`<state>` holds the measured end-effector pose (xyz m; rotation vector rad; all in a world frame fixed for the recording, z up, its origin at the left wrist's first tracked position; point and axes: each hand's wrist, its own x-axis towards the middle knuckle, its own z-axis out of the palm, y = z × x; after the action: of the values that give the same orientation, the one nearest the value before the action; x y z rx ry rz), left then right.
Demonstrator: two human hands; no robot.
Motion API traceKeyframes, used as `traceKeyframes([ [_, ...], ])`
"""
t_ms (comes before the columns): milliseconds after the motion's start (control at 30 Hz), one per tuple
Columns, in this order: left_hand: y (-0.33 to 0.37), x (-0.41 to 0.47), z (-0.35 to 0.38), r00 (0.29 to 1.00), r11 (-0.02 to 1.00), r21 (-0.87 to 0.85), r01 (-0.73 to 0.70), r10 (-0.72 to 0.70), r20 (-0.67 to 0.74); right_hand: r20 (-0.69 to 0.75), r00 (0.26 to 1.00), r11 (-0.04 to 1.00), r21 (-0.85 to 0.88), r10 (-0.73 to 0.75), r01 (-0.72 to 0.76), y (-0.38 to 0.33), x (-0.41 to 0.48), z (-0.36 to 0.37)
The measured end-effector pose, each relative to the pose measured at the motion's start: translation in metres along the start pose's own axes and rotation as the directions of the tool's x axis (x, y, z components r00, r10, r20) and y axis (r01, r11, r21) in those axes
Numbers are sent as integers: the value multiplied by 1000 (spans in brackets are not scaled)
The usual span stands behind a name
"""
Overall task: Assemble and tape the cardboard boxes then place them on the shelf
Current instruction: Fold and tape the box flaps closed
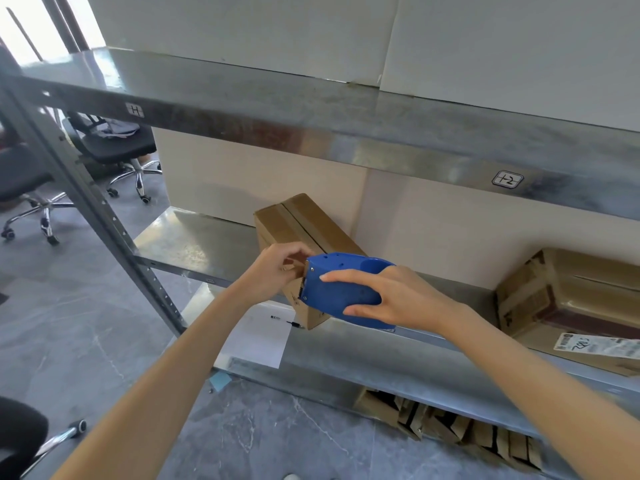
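**Two boxes on the shelf, one dispenser at the small box's near end**

You have two assembled boxes on the middle grey metal shelf [194, 237]. The small brown cardboard box [304, 220] lies left of centre. Its long axis runs from the shelf's front edge back to the pale wall, and the far end leans slightly left and sits close against that wall. A taped seam runs along the top, following the long axis. The near end points at you and seems to jut a little past the front edge.

The larger taped brown cardboard box [568, 292] sits well apart, toward the shelf's right end, with a white printed label on its near side.

There is one blue plastic tape dispenser [339, 296], and your right hand [398, 296] is clamped round it, fingers over the top and thumb beneath. Its toothed end is pressed against the small box's near end.

Your left hand [277, 271] has its fingers curled tight on the near top corner of that box, just beside the teeth.

Lower down, a white paper sheet [256, 341] with a black pen [294, 323] lies near the rack's left post. A row of flattened cardboard pieces [450, 427] lies under the lowest shelf. Two black office chairs [114, 147] stand on the floor to the left.
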<state>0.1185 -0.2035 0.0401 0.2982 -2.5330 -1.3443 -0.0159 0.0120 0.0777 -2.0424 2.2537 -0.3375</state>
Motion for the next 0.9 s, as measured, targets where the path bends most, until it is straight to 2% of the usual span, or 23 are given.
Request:
traceKeyframes([
  [233, 0, -1, 5, 999, 999, -33, 31, -32, -27, 30, 1000, 998, 56, 10, -11, 3, -8, 5],
  [400, 3, -2, 12, 997, 999, 11, 36, -35, -66, 28, 999, 998, 57, 24, -26, 2, -12, 7],
  [567, 5, -8, 12, 991, 998, 37, 58, -53, -121, -6, 1000, 998, -55, 6, -7, 4, -19, 2],
  [767, -4, -30, 3, 972, 986, -102, 131, -148, -181, -33, 999, 998, -50, 32, -34, 8, -35, -2],
  [900, -16, -45, 4, 962, 973, -119, 196, -214, -169, 6, 998, 998, 1, 66, -66, 10, -49, 2],
])
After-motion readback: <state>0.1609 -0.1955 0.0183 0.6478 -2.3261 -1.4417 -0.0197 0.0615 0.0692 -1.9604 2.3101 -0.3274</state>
